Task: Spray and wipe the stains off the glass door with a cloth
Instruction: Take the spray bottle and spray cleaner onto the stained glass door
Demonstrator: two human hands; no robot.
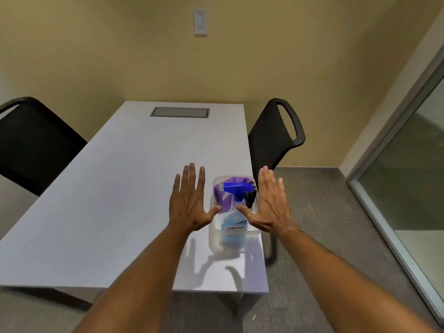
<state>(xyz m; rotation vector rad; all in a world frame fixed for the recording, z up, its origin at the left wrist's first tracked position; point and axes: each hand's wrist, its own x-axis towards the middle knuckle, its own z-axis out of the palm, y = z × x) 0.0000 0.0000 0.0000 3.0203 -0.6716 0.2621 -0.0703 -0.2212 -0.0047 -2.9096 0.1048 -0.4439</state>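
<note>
Clear plastic forms a small bin (pixel 217 239) that sits at the table's (pixel 120 200) near right corner, close to the right edge. Inside it a spray bottle (pixel 234 212) with a blue trigger head lies tilted, its nozzle pointing right, and a purple cloth (pixel 222 192) is bunched at the bin's far end behind the bottle. Something dark sits by the nozzle; it is too blurred to name.

Two bare hands hover flat, palms down, on either side of the bin. The left hand (pixel 189 203) is over the table just left of it, and the right hand (pixel 271 203) is over the bin's right rim and the table's right edge. On both, the fingers are spread apart and straight, holding nothing, while the thumbs angle inward toward the bottle.

The glass door (pixel 408 164) stands well apart, at the right side of the room beyond a black chair (pixel 271 140). Stains on it cannot be made out from here.

Nothing has been picked up, so the task looks to be at its start. The bin is light and near the table's edge, so a careless reach from the left could push it off the right side. The bottle lies loose against the cloth, and lifting one may drag the other out.
</note>
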